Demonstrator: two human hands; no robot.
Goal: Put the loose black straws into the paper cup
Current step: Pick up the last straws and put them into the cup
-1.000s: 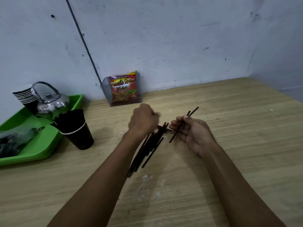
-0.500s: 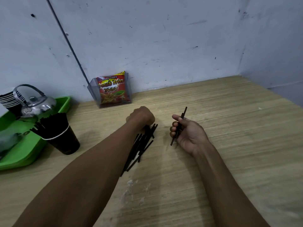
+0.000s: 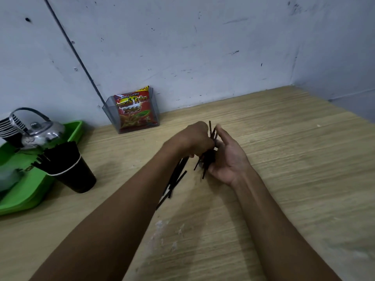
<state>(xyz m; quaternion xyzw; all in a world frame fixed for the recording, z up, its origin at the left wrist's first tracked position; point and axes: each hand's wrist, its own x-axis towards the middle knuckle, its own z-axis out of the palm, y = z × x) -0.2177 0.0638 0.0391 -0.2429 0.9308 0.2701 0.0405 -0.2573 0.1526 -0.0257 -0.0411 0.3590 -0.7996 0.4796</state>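
Left hand (image 3: 194, 139) and right hand (image 3: 227, 157) meet mid-tabletop (image 3: 284, 159), both apparently gripping one bundle of straws (image 3: 207, 159). More loose straws (image 3: 176, 179) lie beneath the left forearm. Paper cup (image 3: 71, 171) stands left, already holding straws.

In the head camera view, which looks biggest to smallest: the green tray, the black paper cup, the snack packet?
1. Green plastic tray, though partly cut off.
2. Black paper cup and red snack packet look alike; the packet stands farther away, so unranked.
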